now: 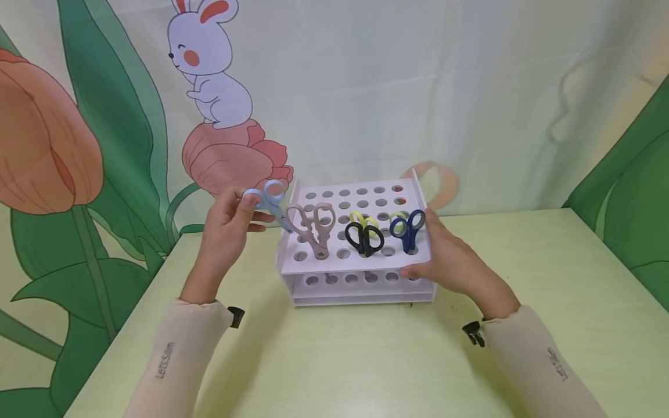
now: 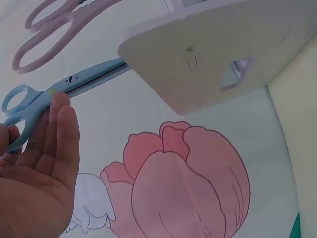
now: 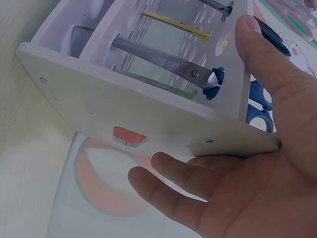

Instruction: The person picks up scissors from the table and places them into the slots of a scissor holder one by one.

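Note:
My left hand [image 1: 225,232] pinches light blue scissors [image 1: 277,210] by a handle loop, the thumb on the loop. Their blades point toward the left end of a white holed rack [image 1: 360,268]; in the left wrist view the tip passes behind the rack's side panel [image 2: 163,59]. My right hand [image 1: 457,261] grips the rack's right end, thumb at the front edge and fingers along the outer side panel [image 3: 163,114]. Pinkish scissors [image 1: 320,247], black scissors [image 1: 366,247] and navy scissors [image 1: 410,238] stand handles-up in the front holes.
Yellow scissors [image 1: 372,222] stand behind the black pair, and a green handle [image 1: 396,216] shows behind the navy pair. The rack rests on a pale green table [image 1: 360,360]. Behind it hangs a printed curtain [image 1: 334,87] with a rabbit and tulips.

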Demonstrator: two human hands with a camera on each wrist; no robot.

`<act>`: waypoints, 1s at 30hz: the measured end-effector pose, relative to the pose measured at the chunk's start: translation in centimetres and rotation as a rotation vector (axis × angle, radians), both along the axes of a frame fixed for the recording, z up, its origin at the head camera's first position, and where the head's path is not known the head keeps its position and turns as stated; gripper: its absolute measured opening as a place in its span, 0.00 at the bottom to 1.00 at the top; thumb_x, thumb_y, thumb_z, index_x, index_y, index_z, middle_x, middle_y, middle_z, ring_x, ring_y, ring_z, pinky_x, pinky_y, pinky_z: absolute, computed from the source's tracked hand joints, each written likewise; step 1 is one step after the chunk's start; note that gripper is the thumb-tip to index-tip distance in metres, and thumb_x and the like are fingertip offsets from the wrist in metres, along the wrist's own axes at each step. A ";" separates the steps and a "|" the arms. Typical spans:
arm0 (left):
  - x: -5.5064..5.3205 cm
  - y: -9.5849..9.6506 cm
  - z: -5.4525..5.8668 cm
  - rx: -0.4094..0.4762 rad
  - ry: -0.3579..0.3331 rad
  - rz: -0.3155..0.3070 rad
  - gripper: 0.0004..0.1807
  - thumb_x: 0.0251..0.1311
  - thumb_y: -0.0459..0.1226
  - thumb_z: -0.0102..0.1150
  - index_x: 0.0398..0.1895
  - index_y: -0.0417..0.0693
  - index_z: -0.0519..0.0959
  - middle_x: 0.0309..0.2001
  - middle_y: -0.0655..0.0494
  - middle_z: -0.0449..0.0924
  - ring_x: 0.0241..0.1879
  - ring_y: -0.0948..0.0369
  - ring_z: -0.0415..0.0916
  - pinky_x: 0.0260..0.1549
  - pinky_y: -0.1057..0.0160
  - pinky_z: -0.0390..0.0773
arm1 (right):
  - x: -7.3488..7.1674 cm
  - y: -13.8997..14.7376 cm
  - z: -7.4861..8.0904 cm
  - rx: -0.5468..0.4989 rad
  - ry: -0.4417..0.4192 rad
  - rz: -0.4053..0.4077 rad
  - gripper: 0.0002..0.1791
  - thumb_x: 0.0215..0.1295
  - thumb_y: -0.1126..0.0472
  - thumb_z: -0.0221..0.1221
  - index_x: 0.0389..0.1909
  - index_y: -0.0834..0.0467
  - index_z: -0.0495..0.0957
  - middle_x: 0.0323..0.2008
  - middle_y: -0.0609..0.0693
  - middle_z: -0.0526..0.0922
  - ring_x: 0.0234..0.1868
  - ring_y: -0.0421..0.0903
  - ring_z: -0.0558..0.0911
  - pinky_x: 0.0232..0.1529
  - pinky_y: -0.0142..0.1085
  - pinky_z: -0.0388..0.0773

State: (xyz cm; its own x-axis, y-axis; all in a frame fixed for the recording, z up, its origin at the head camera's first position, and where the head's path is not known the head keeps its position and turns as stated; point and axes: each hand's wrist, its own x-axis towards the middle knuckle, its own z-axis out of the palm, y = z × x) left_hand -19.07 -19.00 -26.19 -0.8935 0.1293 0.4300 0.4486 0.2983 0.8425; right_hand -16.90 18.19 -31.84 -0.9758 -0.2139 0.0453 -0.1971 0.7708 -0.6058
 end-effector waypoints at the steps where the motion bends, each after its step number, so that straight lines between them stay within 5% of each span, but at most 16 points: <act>1: -0.2 0.2 -0.1 -0.004 -0.004 -0.002 0.19 0.79 0.46 0.46 0.49 0.35 0.69 0.47 0.43 0.82 0.41 0.55 0.85 0.41 0.62 0.83 | 0.0 0.0 0.0 -0.001 0.003 0.001 0.76 0.50 0.45 0.78 0.80 0.61 0.28 0.76 0.67 0.51 0.61 0.62 0.70 0.61 0.60 0.67; 15: -3.0 3.6 -1.5 -0.062 -0.099 -0.059 0.13 0.80 0.42 0.43 0.46 0.39 0.68 0.45 0.42 0.81 0.41 0.52 0.84 0.38 0.61 0.82 | 0.0 0.1 0.0 -0.006 -0.002 0.000 0.76 0.50 0.45 0.78 0.80 0.60 0.28 0.77 0.67 0.52 0.58 0.61 0.71 0.61 0.60 0.68; 25: -4.0 3.6 -2.9 -0.126 -0.159 -0.083 0.13 0.78 0.43 0.46 0.43 0.41 0.69 0.49 0.42 0.80 0.46 0.48 0.83 0.59 0.45 0.72 | 0.0 0.1 -0.1 -0.024 0.015 0.014 0.74 0.50 0.47 0.78 0.81 0.59 0.30 0.75 0.65 0.56 0.57 0.60 0.72 0.58 0.59 0.70; 30: -4.3 3.7 -3.4 -0.179 -0.177 -0.107 0.15 0.75 0.45 0.45 0.44 0.40 0.70 0.48 0.41 0.80 0.47 0.47 0.81 0.59 0.44 0.71 | 0.0 0.2 -0.2 -0.021 0.014 0.008 0.74 0.50 0.47 0.79 0.81 0.58 0.31 0.74 0.64 0.57 0.56 0.60 0.73 0.57 0.59 0.71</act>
State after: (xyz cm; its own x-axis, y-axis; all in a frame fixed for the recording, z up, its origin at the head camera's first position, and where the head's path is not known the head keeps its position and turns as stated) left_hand -23.36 -15.29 -29.56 -0.9299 0.2868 0.2303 0.3361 0.4081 0.8488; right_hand -16.92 18.41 -32.04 -0.9733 -0.2204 0.0638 -0.2119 0.7562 -0.6191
